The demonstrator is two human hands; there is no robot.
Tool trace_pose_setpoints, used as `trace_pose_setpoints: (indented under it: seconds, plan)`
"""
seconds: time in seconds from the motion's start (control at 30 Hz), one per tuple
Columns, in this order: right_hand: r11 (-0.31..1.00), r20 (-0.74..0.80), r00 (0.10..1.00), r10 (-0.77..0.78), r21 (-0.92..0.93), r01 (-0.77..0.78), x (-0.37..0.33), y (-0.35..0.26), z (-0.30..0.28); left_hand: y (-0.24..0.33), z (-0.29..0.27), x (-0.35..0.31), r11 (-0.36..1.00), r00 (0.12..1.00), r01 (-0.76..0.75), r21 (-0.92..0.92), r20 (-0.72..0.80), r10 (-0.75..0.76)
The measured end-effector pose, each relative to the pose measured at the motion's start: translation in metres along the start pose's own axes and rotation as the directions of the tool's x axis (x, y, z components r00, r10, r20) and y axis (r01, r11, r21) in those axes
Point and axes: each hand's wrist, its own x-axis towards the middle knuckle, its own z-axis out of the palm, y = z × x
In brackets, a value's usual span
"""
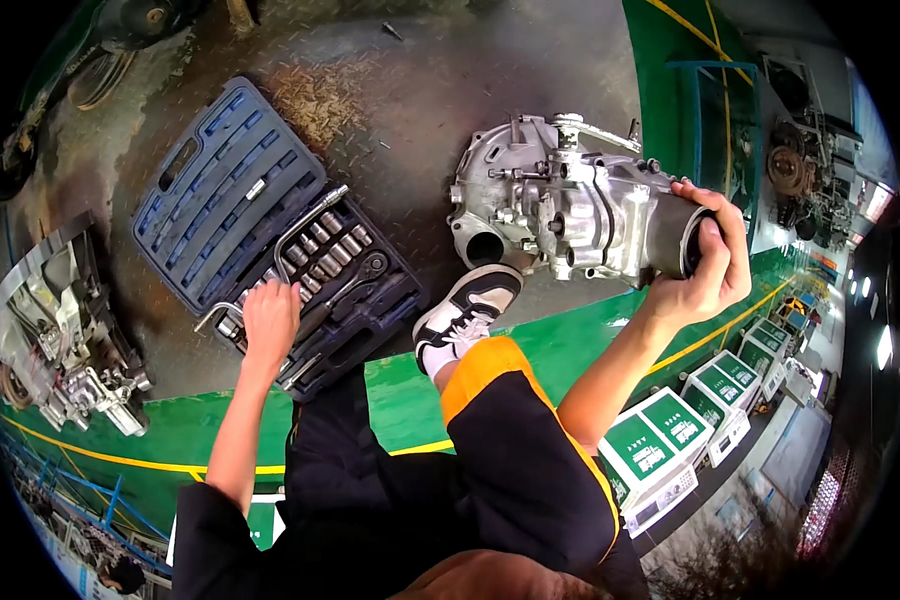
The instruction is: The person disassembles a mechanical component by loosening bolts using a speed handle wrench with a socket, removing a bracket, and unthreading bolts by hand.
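Note:
An open blue plastic socket set case (235, 190) lies on the metal floor to the left. Chrome sockets (335, 255) sit in rows in its lower half, beside a ratchet (370, 268) and a bent chrome bar (315, 215). My left hand (272, 325) is down over the sockets with its fingers curled; what they hold, if anything, is hidden under them. To the right stands a silver metal gearbox (580, 205). Around the rim of its dark, hollow cylindrical end (670, 240) my right hand (712, 265) is closed, thumb near the opening.
My shoe (475, 305) rests between the case and the gearbox. Another gearbox (65, 335) stands at far left. A loose bit (391, 31) and brown grit (320, 100) lie on the floor plate. White-and-green boxes (655, 440) line the lower right.

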Motion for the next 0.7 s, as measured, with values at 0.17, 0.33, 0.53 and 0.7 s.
trace_pose_setpoints:
  seconds: [0.17,0.33,0.53,0.7]
  plan:
    - [0.999,0.001,1.0,-0.028,0.034,0.028,0.006,-0.01,-0.001,0.117,-0.062,0.12,0.611,0.979,-0.202,-0.765,-0.176,0.104]
    - [0.604,0.338,0.853,-0.397,-0.604,0.52,-0.004,-0.038,-0.004,0.177,-0.07,0.21,0.244,0.981,-0.193,-0.95,-0.185,0.054]
    - [0.323,0.715,0.699,-0.036,-0.653,0.685,-0.029,-0.055,0.018,0.174,-0.077,0.22,0.365,0.915,-0.401,-0.84,-0.383,0.126]
    - [0.193,0.439,0.897,0.044,-0.885,0.424,-0.037,-0.064,0.027,0.175,-0.078,0.226,0.436,0.882,-0.467,-0.769,-0.436,0.177]
